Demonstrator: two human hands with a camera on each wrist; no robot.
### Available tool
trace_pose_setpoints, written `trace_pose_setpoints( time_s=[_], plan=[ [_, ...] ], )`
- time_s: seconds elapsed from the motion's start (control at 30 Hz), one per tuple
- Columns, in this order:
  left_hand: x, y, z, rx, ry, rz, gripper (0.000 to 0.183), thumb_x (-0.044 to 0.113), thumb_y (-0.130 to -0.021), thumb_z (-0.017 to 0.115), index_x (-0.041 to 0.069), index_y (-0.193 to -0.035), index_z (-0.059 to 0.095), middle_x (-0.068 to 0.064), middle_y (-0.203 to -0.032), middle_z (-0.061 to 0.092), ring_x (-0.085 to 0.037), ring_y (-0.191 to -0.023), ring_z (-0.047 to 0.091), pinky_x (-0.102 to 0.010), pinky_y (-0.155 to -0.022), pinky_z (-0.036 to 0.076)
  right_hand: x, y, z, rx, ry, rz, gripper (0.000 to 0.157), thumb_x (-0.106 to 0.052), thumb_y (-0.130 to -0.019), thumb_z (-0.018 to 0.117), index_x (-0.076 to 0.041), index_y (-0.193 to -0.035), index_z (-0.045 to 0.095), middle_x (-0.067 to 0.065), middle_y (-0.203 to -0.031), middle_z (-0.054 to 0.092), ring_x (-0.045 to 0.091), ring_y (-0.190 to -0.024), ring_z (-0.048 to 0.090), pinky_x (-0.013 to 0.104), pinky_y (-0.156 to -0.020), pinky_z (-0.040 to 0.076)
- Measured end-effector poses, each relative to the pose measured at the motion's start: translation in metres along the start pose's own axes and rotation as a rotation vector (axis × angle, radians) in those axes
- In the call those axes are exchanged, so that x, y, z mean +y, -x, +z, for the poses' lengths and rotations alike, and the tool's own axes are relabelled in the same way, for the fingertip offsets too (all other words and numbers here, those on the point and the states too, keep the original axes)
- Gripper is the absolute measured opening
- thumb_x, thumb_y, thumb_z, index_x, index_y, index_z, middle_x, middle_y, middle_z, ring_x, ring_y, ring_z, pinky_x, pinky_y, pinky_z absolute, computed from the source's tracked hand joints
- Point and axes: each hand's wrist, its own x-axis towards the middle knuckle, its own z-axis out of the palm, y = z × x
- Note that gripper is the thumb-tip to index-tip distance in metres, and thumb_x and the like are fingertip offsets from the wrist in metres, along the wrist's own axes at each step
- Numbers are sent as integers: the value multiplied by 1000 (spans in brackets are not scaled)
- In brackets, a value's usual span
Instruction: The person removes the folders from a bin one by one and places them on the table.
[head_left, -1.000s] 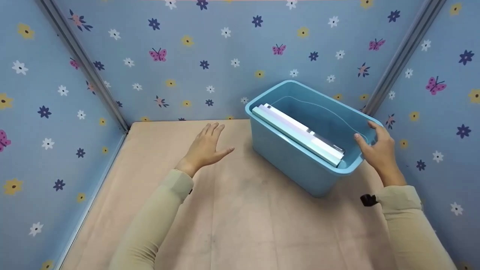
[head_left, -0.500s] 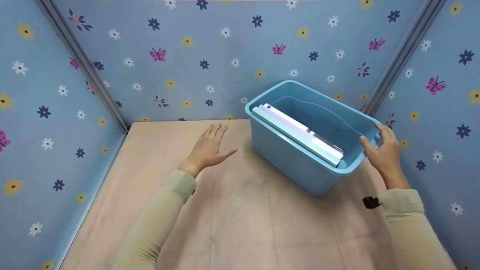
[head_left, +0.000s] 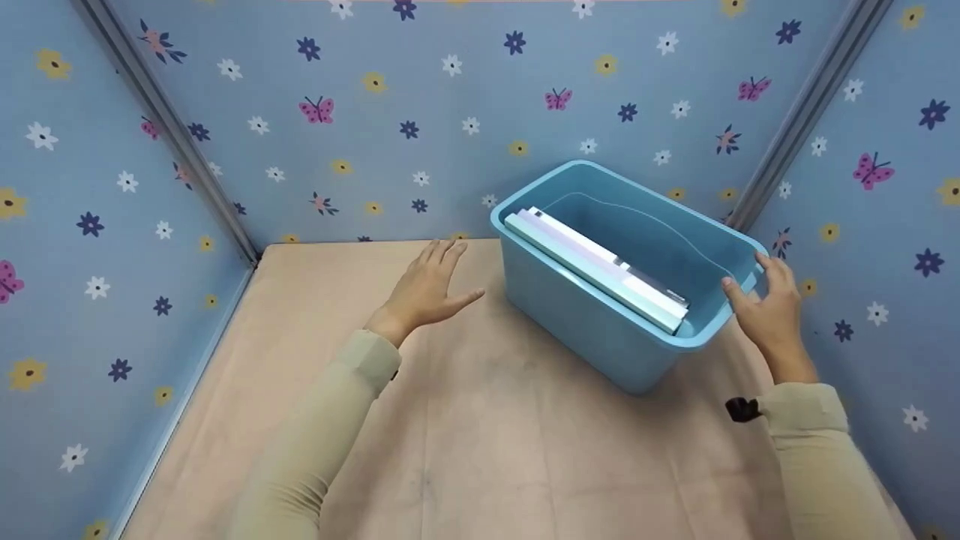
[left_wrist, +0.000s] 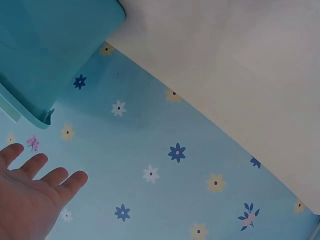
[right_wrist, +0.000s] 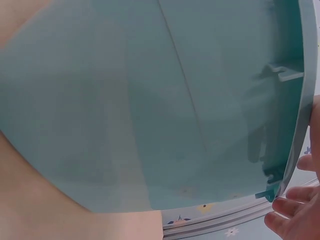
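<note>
A blue plastic bin (head_left: 577, 322) stands at the back right of the table, seen in all three views. Inside it, along the near long side, lean flat pale mint, lilac and white items (head_left: 600, 262) like binders or folders; their kind is uncertain. Fingers spread and holding nothing, my left hand (head_left: 424, 289) hovers to the left of the bin. My right hand (head_left: 772, 315) is at the bin's right end, thumb and fingertips close to the rim with the fingers loosely bent; whether they touch it cannot be told. The right wrist view shows fingers (right_wrist: 287, 207) beside the rim's edge.
The bin rests on a beige-covered table (head_left: 480, 450). Blue flowered walls (head_left: 420, 112) enclose the back and both sides, with grey metal posts (head_left: 172, 135) in the corners. A thin pale line (head_left: 645, 217) runs along the bin's inner wall.
My right hand has drawn back slightly to the right and down at the bin's rim. My left hand has shifted a little to the right, towards the bin. The bin stays put.
</note>
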Motion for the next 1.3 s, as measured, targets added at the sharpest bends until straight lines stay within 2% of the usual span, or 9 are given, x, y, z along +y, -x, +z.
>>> trace_pose_setpoints(
  time_s=[0.17, 0.3, 0.43, 0.63, 0.87, 1.1, 1.3],
  plan=[
    [5, -8, -4, 4, 2, 25, 87, 55, -103, 68, 4, -168, 37, -21, -173, 39, -47, -163, 30, -59, -135, 24, 2, 3, 0, -16, -4, 53, 75, -38, -109, 62, -5, -170, 32, 27, -178, 22, 53, -165, 21, 77, -127, 20],
    [9, -13, -7, 10, -11, 34, 86, 54, -103, 68, 3, -166, 40, -21, -170, 42, -47, -162, 32, -59, -134, 25, 3, 4, 3, -15, -13, 69, 76, -38, -110, 60, -4, -171, 30, 27, -176, 27, 52, -163, 28, 73, -128, 25],
    [14, -17, -8, -7, -17, 28, 88, 59, -104, 64, 3, -167, 39, -21, -172, 40, -46, -163, 31, -60, -134, 25, 5, 6, 5, -21, -40, 94, 77, -39, -111, 57, -3, -171, 26, 28, -174, 31, 51, -160, 33, 69, -128, 30],
    [23, -23, -12, -32, 9, 30, 89, 60, -104, 62, 4, -168, 36, -21, -175, 36, -44, -165, 27, -59, -135, 23, 8, 9, 6, -37, -90, 135, 81, -45, -112, 53, -6, -174, 17, 23, -178, 27, 47, -163, 31, 66, -129, 28],
    [27, -29, -13, -43, 34, 52, 88, 59, -104, 64, 5, -168, 37, -20, -175, 35, -42, -165, 28, -58, -134, 26, 9, 7, 10, -21, -161, 147, 80, -39, -111, 54, -7, -174, 17, 23, -176, 33, 45, -160, 39, 62, -127, 34],
    [34, -36, -14, -53, 62, 86, 88, 59, -104, 64, 5, -167, 39, -20, -175, 35, -40, -165, 30, -57, -134, 28, 11, 5, 13, -8, -207, 202, 81, -37, -110, 54, -10, -175, 15, 21, -177, 30, 43, -161, 37, 60, -128, 34],
    [40, -40, -17, -78, 72, 88, 88, 59, -104, 64, 7, -169, 36, -20, -175, 34, -38, -165, 31, -56, -133, 30, 11, 4, 15, 4, -243, 233, 78, -35, -110, 54, -13, -175, 16, 19, -178, 30, 39, -163, 36, 55, -130, 34]
  ],
)
